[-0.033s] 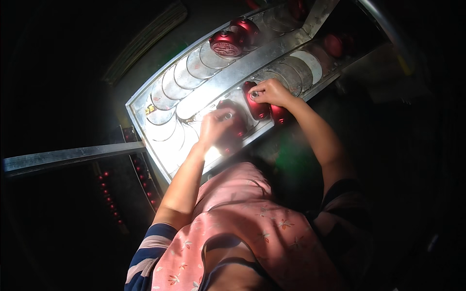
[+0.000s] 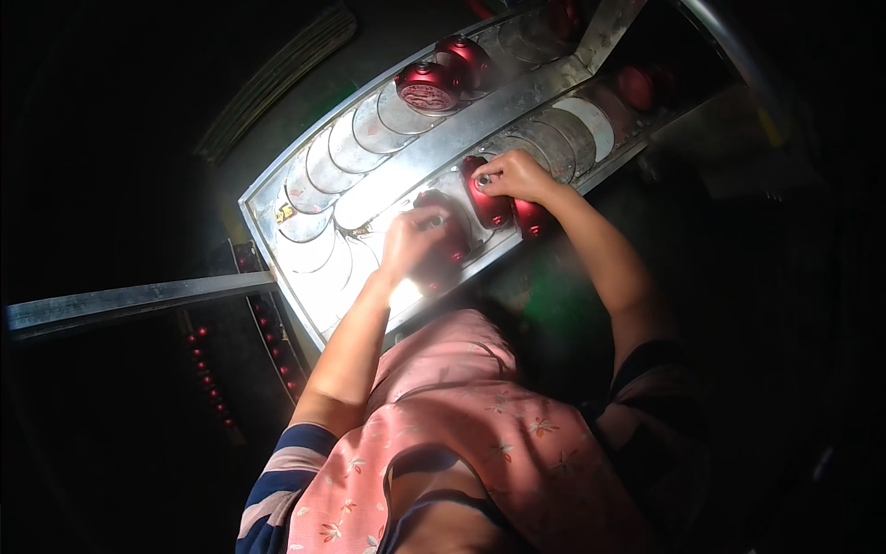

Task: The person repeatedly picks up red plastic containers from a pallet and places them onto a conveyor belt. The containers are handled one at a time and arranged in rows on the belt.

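Two bare hands are at work over a long metal tray that runs diagonally under a bright light, split lengthwise by a raised metal rail into two rows of round, shallow pockets. The left hand is closed over the top of a red metal cap seated in the near row, fingers curled around it. The right hand pinches the upper end of a second red cap standing just beside the first, fingertips together on a small silver fitting there. A third red piece lies touching that one, at the tray's near edge. Two more red caps sit in the far row, well apart from both hands. Most other pockets show bare metal. A pink flowered apron fills the foreground.
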Available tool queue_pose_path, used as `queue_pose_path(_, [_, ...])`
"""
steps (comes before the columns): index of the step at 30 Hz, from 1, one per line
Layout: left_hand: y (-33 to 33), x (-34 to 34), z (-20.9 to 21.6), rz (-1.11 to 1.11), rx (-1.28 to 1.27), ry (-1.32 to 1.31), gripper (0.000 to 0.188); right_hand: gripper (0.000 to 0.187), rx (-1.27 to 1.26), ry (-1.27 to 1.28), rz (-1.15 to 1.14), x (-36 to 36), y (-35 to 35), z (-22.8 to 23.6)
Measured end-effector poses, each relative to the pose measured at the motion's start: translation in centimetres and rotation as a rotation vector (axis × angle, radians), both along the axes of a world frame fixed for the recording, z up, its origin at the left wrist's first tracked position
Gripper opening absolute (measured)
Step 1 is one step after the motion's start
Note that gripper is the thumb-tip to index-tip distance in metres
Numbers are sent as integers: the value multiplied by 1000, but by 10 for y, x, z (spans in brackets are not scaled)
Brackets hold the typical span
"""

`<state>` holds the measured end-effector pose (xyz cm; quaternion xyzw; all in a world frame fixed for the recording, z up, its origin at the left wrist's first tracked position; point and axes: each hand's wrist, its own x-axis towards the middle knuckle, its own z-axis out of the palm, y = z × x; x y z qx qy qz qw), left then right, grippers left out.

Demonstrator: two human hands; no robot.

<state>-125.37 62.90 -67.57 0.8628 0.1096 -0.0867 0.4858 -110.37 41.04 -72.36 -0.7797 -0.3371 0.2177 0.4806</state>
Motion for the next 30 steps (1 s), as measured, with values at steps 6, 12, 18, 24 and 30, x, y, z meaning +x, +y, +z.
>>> queue_pose_path(6, [-6,17,-3,-32,-8,112,39,35,20,93,5,37,-24,-14])
queue_pose_path(12, [37,3,16,-50,-137,-95,54,31,154,182,-214,83,-28,-13])
queue_pose_path(18, [17,25,-5,-228,-139,-186,55,29,155,303,-392,106,-59,-10])
queue_pose_path(24, [8,-1,8,-74,-243,-414,47,27,520,-52,-724,54,-72,13])
queue_pose_path(30, [99,-173,13,148,-398,-205,38,25,616,-59,-544,-125,48,43])
